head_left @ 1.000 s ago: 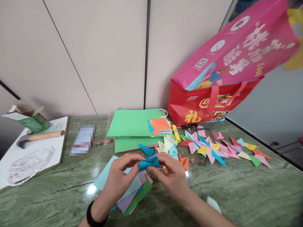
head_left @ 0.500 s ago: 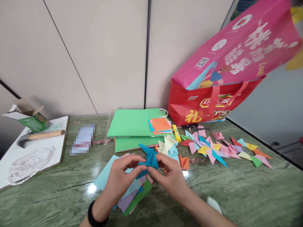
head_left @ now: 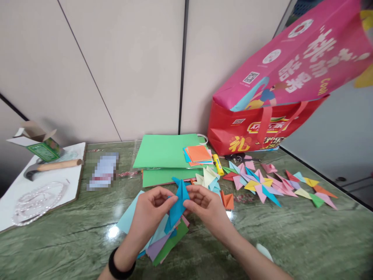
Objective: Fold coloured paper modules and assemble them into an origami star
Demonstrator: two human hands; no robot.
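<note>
A folded blue origami paper piece [head_left: 178, 202] is held up between both hands over the table, its pointed ends at top and bottom. My left hand [head_left: 154, 210] pinches its left side with thumb and fingers. On the right side, my right hand [head_left: 204, 200] grips it the same way. Below lies a loose fan of coloured paper sheets [head_left: 160, 247], partly hidden by the left hand. Just beyond the right hand sit pale yellow and light blue folded pieces [head_left: 206, 178] and an orange folded piece [head_left: 227, 200].
Folded paper stars [head_left: 259, 182] spread to the right. Behind are green sheets [head_left: 166, 151], small square papers [head_left: 198, 154], a yellow glue stick [head_left: 218, 165] and a red bag [head_left: 233, 128]. Leftward lie a blurred flat object [head_left: 103, 171], a hammer [head_left: 55, 166] and a bead string [head_left: 40, 202] on a white board.
The blue paper piece has been turned from a spread, sideways pose to a narrower, more upright one with its folds flattened. Both hands keep hold of it, fingers shifted along its sides.
</note>
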